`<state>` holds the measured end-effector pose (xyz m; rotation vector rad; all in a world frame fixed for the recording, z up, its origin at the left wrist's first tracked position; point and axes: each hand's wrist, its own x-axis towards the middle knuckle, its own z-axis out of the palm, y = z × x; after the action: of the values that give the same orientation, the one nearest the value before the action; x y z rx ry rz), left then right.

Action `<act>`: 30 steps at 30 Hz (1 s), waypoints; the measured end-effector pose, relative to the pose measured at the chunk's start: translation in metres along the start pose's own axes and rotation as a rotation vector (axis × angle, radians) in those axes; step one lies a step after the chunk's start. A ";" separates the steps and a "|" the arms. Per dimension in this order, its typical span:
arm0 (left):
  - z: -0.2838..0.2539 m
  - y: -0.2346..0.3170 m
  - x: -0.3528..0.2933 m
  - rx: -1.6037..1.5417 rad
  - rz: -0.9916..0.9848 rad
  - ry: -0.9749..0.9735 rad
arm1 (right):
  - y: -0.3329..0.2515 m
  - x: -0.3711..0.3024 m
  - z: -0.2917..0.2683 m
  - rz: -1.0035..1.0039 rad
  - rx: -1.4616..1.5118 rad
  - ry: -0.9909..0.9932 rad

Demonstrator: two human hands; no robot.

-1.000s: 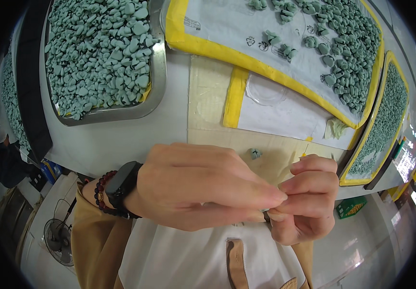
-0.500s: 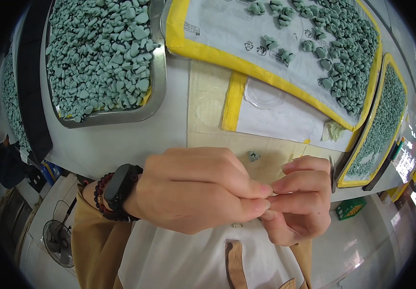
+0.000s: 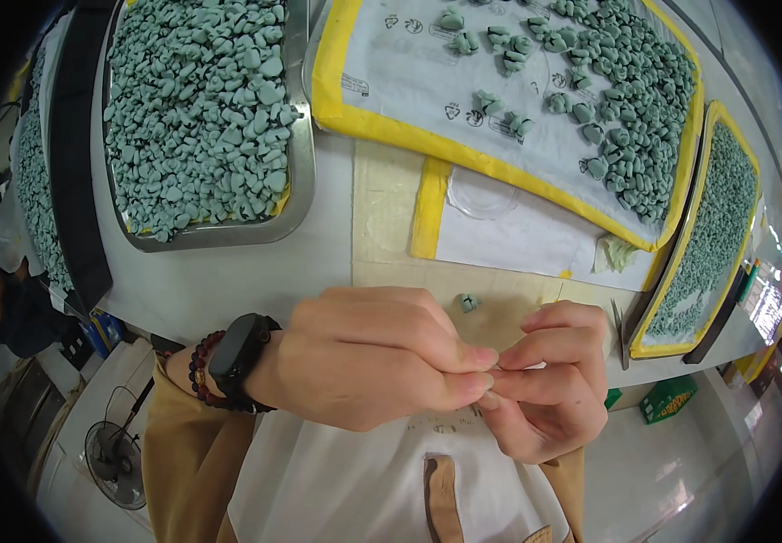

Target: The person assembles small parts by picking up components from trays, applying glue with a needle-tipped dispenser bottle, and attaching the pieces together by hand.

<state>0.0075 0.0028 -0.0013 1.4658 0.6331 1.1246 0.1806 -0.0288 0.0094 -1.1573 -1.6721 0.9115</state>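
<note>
My left hand [image 3: 373, 362], with a dark watch and a beaded bracelet at its wrist, is closed in a pinch. Its thumb and forefinger meet the fingertips of my right hand [image 3: 554, 389], which is pinched too. Whatever lies between the fingertips is too small and covered to make out. Just beyond the hands, a single grey-green piece [image 3: 469, 302] with a dark mark rests on the cream mat [image 3: 380, 235]. Tweezers [image 3: 621, 335] lie to the right of my right hand.
A metal tray [image 3: 300, 195] heaped with small green pieces stands at the far left. A yellow-edged board [image 3: 336, 100] carries larger green pieces, partly over a second board [image 3: 499, 240]. Another yellow-edged tray [image 3: 712, 226] is at right. A fan [image 3: 116, 462] and green basket [image 3: 668, 398] sit lower.
The whole view has shifted slightly, so the trays and boards appear a little lower. Both hands keep their pinch, fingertips together.
</note>
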 end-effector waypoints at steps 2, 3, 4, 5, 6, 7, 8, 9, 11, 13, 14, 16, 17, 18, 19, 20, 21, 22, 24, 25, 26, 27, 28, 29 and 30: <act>-0.001 0.003 0.000 -0.009 -0.036 -0.025 | 0.000 -0.001 -0.003 -0.017 -0.017 -0.033; -0.005 0.006 0.002 0.000 -0.036 -0.021 | -0.001 -0.003 -0.005 -0.023 -0.009 -0.035; -0.012 0.010 0.010 0.066 -0.014 -0.042 | -0.003 -0.006 -0.010 -0.037 0.025 -0.004; -0.019 0.014 0.020 0.133 0.008 -0.060 | -0.005 -0.009 -0.016 -0.052 0.061 0.026; -0.027 0.019 0.034 0.304 0.029 -0.064 | -0.009 -0.010 -0.022 -0.074 0.099 0.057; -0.039 0.015 0.041 0.479 0.036 -0.064 | -0.006 -0.012 -0.021 -0.082 0.114 0.051; -0.048 0.005 0.047 0.496 0.032 -0.056 | -0.002 -0.014 -0.019 -0.033 0.065 0.065; -0.053 -0.002 0.056 0.738 0.046 -0.072 | -0.002 -0.013 -0.020 0.013 0.018 0.078; -0.057 0.008 0.058 0.999 0.052 -0.083 | -0.003 -0.012 -0.021 0.051 -0.013 0.085; -0.051 0.039 0.044 1.102 -0.049 -0.018 | -0.004 -0.015 -0.021 0.027 0.003 0.093; -0.049 0.040 0.044 1.109 -0.082 -0.006 | 0.000 -0.018 -0.022 0.037 -0.030 0.116; -0.064 0.039 0.038 1.317 -0.112 0.062 | 0.011 -0.026 -0.025 0.077 -0.064 0.167; -0.080 0.041 0.028 1.444 -0.175 0.072 | 0.011 -0.027 -0.024 0.082 -0.036 0.179; -0.093 0.039 0.019 1.566 -0.237 0.079 | 0.011 -0.027 -0.025 0.089 -0.013 0.193; -0.098 0.036 0.012 1.571 -0.240 0.078 | 0.010 -0.024 -0.024 0.089 -0.006 0.193; -0.101 0.033 0.006 1.470 -0.318 0.157 | 0.009 -0.019 -0.025 0.061 -0.009 0.170; -0.103 0.029 0.003 1.354 -0.392 0.231 | 0.010 -0.015 -0.027 0.038 -0.024 0.147; -0.105 0.028 0.003 1.345 -0.390 0.226 | 0.010 -0.014 -0.028 0.014 -0.038 0.125; -0.107 0.026 0.002 1.372 -0.346 0.197 | 0.010 -0.013 -0.030 0.011 -0.053 0.130; -0.108 0.025 0.003 1.385 -0.323 0.182 | 0.010 -0.013 -0.031 0.003 -0.059 0.132; -0.109 0.024 0.004 1.378 -0.320 0.178 | 0.010 -0.014 -0.031 -0.006 -0.064 0.134; -0.109 0.024 0.005 1.386 -0.289 0.195 | 0.011 -0.015 -0.032 -0.002 -0.070 0.137; -0.108 0.025 0.006 1.394 -0.259 0.212 | 0.012 -0.016 -0.034 0.004 -0.090 0.134; -0.107 0.028 0.006 1.404 -0.231 0.232 | 0.013 -0.018 -0.035 0.009 -0.107 0.129; -0.104 0.033 0.006 1.400 -0.230 0.230 | 0.013 -0.020 -0.037 0.014 -0.124 0.124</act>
<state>-0.0892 0.0464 0.0236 2.2865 1.9333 0.5909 0.2224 -0.0404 0.0053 -1.2838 -1.6398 0.7373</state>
